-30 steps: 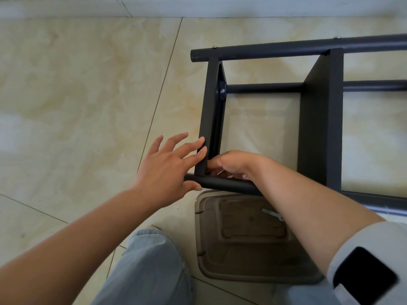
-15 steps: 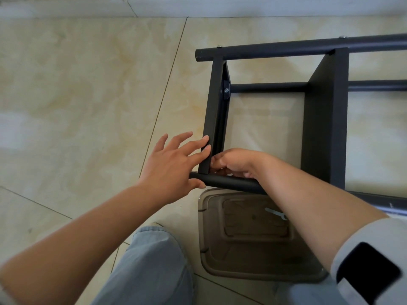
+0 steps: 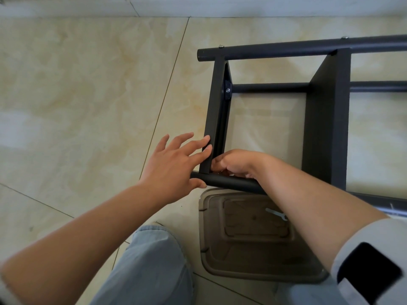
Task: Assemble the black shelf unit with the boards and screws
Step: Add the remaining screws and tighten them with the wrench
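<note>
Left hand is spread flat, fingertips pressing the end board and thumb under the near tube, steadying the corner. That board runs away from the person, the tube crosswise; the joint sits right between both hands. The right hand is tucked inside the corner, fingers curled at the joint; what they pinch is hidden. Further right stands the middle board. Below, a brown tray holds a wrench.
</note>
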